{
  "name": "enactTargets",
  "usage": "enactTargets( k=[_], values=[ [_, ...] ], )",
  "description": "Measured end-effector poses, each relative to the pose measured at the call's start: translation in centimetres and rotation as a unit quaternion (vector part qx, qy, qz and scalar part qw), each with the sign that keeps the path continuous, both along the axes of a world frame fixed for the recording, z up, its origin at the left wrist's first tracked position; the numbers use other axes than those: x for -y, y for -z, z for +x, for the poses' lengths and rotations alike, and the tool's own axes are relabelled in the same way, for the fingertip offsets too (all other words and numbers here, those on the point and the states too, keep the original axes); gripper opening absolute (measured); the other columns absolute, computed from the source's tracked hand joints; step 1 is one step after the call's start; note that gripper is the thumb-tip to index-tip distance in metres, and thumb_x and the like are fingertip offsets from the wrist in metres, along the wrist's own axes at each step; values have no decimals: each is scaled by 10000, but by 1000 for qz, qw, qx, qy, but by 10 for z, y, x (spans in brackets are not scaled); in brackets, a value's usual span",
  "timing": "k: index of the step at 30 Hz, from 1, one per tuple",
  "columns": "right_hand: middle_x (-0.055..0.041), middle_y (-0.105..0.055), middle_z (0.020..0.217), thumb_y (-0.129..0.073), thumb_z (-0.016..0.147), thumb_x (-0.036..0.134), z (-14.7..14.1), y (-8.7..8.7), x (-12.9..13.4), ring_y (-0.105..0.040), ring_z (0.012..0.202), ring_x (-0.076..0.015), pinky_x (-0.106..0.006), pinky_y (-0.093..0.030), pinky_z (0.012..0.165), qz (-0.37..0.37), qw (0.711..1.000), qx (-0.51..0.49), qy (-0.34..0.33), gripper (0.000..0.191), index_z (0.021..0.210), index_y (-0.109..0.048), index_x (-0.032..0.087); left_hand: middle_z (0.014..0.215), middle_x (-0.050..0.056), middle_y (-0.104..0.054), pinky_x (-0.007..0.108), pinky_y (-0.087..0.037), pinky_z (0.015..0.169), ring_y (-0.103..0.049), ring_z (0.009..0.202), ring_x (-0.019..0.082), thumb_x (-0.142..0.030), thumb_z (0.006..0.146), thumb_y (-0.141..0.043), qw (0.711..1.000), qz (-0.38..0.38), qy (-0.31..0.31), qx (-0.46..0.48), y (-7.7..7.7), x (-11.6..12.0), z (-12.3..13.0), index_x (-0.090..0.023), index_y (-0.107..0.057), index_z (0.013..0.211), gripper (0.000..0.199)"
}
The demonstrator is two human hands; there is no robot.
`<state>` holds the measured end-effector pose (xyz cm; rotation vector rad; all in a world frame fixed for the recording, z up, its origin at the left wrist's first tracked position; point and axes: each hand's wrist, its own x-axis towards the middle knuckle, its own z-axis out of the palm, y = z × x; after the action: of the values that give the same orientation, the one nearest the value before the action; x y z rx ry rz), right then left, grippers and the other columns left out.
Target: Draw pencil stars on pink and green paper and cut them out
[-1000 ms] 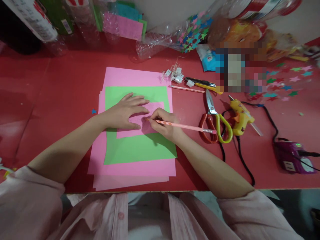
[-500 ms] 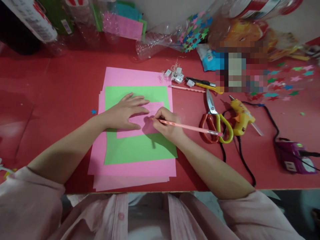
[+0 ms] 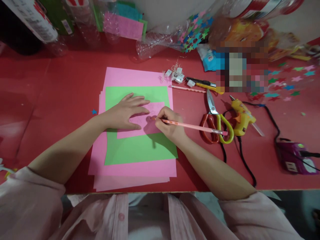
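Observation:
My left hand [image 3: 130,111] lies flat with its fingers spread over a small pink sheet of paper [image 3: 130,133]. Under that sheet is a larger green sheet [image 3: 140,151], which rests on several pink sheets [image 3: 135,170]. In my right hand [image 3: 171,124] a pink pencil [image 3: 195,127] is pinched near its point. The pencil's tip is at the small sheet, right of my left fingers, and its eraser end reaches over the scissors' handles. Faint lines show on the small sheet, too dim to make out.
Right of the paper lie scissors [image 3: 212,108], a yellow glue gun [image 3: 242,116] with a black cord, a second pencil [image 3: 187,89] and a utility knife [image 3: 202,82]. White tags [image 3: 179,78] sit behind. A purple power adapter [image 3: 293,156] stands far right. Clear plastic bottles [image 3: 155,43] line the back.
My right hand and the pencil have shifted slightly to the right across the small pink sheet. My left hand stays in place.

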<state>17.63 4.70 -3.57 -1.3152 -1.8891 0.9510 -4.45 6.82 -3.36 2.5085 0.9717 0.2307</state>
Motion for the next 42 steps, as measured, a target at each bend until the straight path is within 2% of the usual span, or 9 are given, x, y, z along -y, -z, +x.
enactTargets(
  k=[17, 24, 32, 35, 38, 40, 42],
  values=[
    [72, -431, 525, -544, 742, 177, 0, 3, 3, -356, 484, -70, -229, -270, 498, 32, 995, 19, -92, 176, 638, -410, 219, 1556, 97, -387, 552, -100, 1213, -267, 1467, 315, -431, 842, -610, 1000, 9, 3, -2, 3, -1, -1, -211, -598, 1279, 489],
    [69, -440, 528, -533, 765, 186, 0, 1, 3, -381, 491, -70, -231, -287, 511, 31, 993, 19, -114, 171, 646, -414, 219, 1561, 97, -381, 545, -90, 1213, -262, 1469, 307, -364, 831, -614, 1000, 7, 4, -4, 4, -1, -2, -210, -596, 1285, 479],
    [65, -471, 539, -568, 757, 176, 0, 1, 2, -413, 503, -73, -229, -307, 505, 16, 994, -11, -104, 164, 647, -454, 215, 1574, 83, -359, 562, -102, 1201, -247, 1473, 316, -389, 851, -606, 1000, 15, 6, -16, 3, 0, -1, -254, -562, 1356, 525],
    [55, -534, 563, -549, 830, 260, 4, 3, -3, -451, 480, -79, -224, -326, 468, -36, 992, -101, -64, 136, 721, -477, 225, 1575, 83, -357, 572, -109, 1196, -247, 1473, 325, -420, 852, -616, 1000, 14, 7, -18, 2, -1, -2, -266, -576, 1348, 521],
    [59, -549, 532, -473, 910, 373, 9, 4, -8, -440, 418, -79, -221, -324, 424, -90, 980, -179, -9, 207, 755, -447, 237, 1575, 89, -357, 597, -106, 1189, -253, 1469, 343, -426, 838, -634, 1000, 9, 9, -17, -1, 0, -3, -264, -577, 1348, 538],
    [60, -542, 527, -517, 885, 349, 11, 3, -10, -446, 429, -78, -219, -329, 431, -96, 980, -175, 4, 195, 742, -450, 235, 1556, 103, -390, 617, -91, 1185, -268, 1463, 350, -405, 829, -642, 1000, 11, 6, -13, -4, 1, -5, -240, -605, 1314, 514],
    [55, -544, 569, -596, 807, 267, 11, 3, -10, -468, 486, -81, -220, -335, 458, -79, 985, -154, -10, 139, 742, -480, 226, 1528, 112, -433, 610, -78, 1193, -286, 1457, 342, -381, 828, -639, 1000, 20, -3, 1, -6, 2, -5, -207, -650, 1244, 451]
  ],
)
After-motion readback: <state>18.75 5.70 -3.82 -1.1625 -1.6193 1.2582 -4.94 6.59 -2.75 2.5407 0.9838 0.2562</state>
